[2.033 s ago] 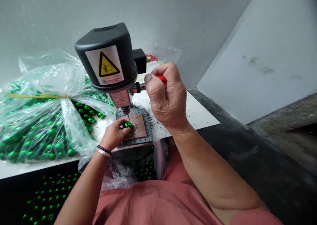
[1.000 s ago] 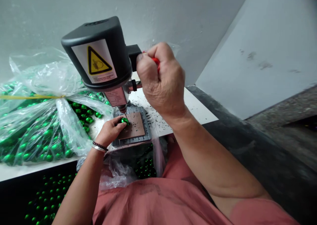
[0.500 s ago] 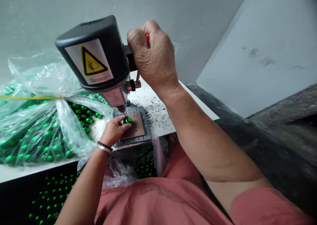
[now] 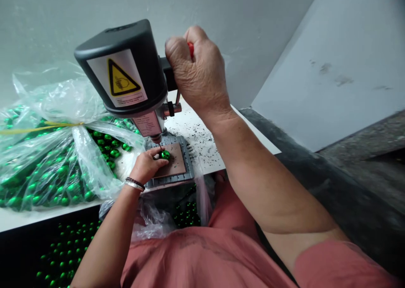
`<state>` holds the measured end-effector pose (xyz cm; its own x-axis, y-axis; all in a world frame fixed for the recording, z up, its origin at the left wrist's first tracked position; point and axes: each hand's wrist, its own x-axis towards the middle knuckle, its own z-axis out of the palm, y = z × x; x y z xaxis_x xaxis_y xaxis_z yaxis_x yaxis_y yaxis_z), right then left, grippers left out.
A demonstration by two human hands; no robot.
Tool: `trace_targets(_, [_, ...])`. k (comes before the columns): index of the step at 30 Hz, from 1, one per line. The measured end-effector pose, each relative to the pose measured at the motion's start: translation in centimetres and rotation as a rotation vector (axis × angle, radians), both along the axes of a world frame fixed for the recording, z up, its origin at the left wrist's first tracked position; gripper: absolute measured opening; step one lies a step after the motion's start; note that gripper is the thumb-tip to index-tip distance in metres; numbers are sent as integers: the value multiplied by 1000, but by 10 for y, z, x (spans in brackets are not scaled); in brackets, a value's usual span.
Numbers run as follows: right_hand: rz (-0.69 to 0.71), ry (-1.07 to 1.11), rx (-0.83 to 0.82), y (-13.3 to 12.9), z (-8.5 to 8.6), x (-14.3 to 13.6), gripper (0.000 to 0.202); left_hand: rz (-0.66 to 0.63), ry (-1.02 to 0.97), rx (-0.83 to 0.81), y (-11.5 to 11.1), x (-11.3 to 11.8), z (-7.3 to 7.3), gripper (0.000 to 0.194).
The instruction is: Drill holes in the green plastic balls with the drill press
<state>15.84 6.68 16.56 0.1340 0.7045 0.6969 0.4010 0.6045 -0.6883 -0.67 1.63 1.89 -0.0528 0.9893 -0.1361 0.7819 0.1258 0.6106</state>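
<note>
Between thumb and finger, my left hand (image 4: 148,163) grips a shiny green ball (image 4: 165,154) on a brown board (image 4: 176,163). The board lies on the grooved grey base (image 4: 189,169) of a small drill press (image 4: 118,64). Its thin drill bit (image 4: 160,145) points down at the top of the ball; whether it has entered the ball I cannot tell. Higher up on the right, my right hand (image 4: 201,72) is closed around the press's feed handle, whose red knob (image 4: 190,49) shows between the fingers.
A clear plastic bag (image 4: 79,153) full of green balls, tied with yellow string (image 4: 41,129), lies on the white table (image 4: 205,157) at left. Dark shavings (image 4: 199,137) are scattered right of the press. More green balls (image 4: 69,245) show below the table edge. A wall stands behind.
The whole view has shifted very slightly. Both hands keep their grips, and the ball and drill press look otherwise the same.
</note>
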Motion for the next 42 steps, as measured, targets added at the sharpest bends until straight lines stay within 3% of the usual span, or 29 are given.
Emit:
trace_targets(9, [62,34,83,-26,-15,4,29,-81,71,118,-1,-4,-16,47])
trace_targets(18, [-38,20,85,-29,-19,0,25,-135,49,149,-9,-1,-13,51])
trace_targets(29, [-28,23,86,-33,-22,1,23,-53,-10,132,-2,0,-15,45])
trace_targets(36, [-135,-91,143,-56,-43,5,11,-33,-66,140,-2,-2,-21,48])
trace_targets(42, [-197,-206,225,-64,-67,6,7,-58,-55,137,-3,-1,-18,44])
